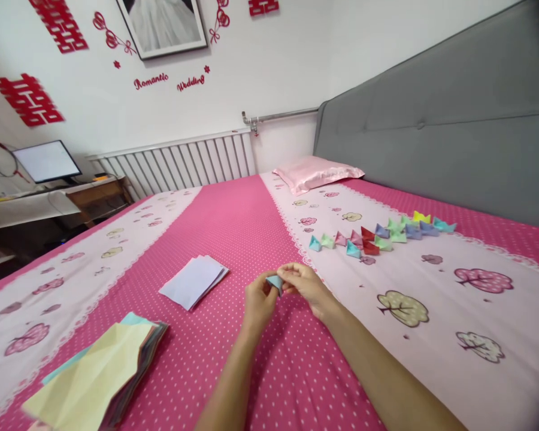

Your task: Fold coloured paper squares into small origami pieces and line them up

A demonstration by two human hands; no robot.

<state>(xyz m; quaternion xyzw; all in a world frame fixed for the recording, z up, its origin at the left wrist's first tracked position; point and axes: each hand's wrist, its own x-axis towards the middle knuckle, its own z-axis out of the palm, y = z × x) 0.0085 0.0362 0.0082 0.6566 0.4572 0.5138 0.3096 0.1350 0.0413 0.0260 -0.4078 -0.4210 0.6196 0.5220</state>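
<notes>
Both my hands meet over the pink dotted bedsheet. My left hand and my right hand each pinch a small light-blue folded paper piece between the fingertips. Beyond them, to the right, lies a row of several folded paper shapes in blue, green, pink, red and yellow. A small stack of white paper sheets lies to the left of my hands.
A thick stack of coloured paper, yellow on top, lies at the near left. A pink pillow rests by the grey padded headboard. A radiator and a desk with a monitor stand beyond the bed.
</notes>
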